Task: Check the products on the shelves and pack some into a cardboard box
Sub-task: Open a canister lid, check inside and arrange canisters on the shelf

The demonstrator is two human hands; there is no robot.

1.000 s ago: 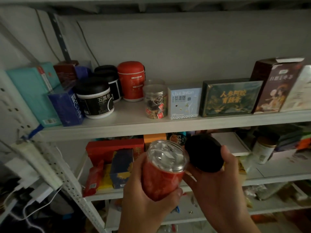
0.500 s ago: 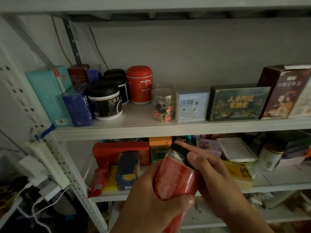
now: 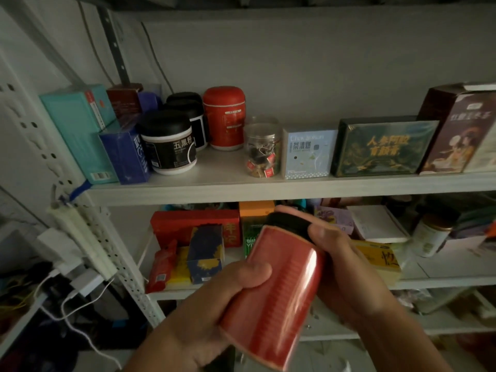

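A red cylindrical can (image 3: 279,291) with a black lid (image 3: 288,224) is tilted in front of the shelves, its top pointing up and away. My left hand (image 3: 214,304) grips the can's lower body, thumb across the front. My right hand (image 3: 341,264) wraps round the lid and upper rim, thumb on the lid's edge. On the upper shelf (image 3: 268,187) stand black-lidded jars (image 3: 167,142), a red canister (image 3: 224,118), a clear jar of tea bags (image 3: 263,150), a pale blue box (image 3: 308,154) and a dark green box (image 3: 381,146). No cardboard box is in view.
The lower shelf (image 3: 429,281) holds a red box (image 3: 193,224), a blue-and-gold box (image 3: 205,253), a yellow box (image 3: 381,260) and a white jar (image 3: 429,236). A white power strip (image 3: 80,237) with cables hangs on the perforated left upright.
One second ago my right hand held the black lid apart from the open can. The lid now sits on the can's top, and the can has tilted over.
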